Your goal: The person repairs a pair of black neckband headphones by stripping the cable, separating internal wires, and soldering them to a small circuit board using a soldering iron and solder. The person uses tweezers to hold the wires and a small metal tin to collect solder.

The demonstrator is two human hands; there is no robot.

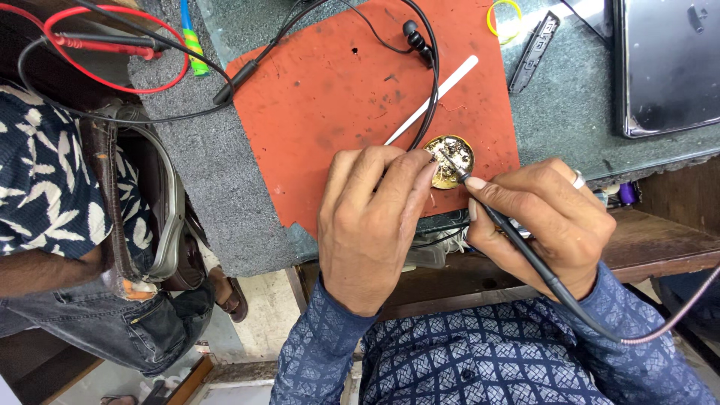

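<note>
Blue patterned sleeves [480, 352] filled the bottom of the view, and both hands reached out from them over the edge of the bench. On the right hand [544, 221], which wore a ring [578, 180], the fingers were curled shut around a slim black soldering iron [510, 232], gripped like a pen, its cord trailing back past the wrist. The iron's tip touched the contents of a small round brass tin [450, 161]. The left hand [367, 217] lay just beside it, fingers bent and pressed together with the fingertips [424, 169] at the tin's near rim; whether they pinched something small could not be told, since the knuckles hid the gap.

That tin sat at the near right corner of a scuffed red-orange mat [352, 97]. A white strip [442, 94] lay slanted across the mat, running up from the tin, and a black cable [433, 82] looped over it. The mat covered part of a grey-green worktop [555, 112]. A yellow ring [504, 16] and a dark flat bar [534, 51] lay near the far edge, with a dark laptop [667, 67] at the right. Red test leads [112, 45] coiled at the far left. Another person in a leaf-print shirt [45, 180] and jeans sat at the left.
</note>
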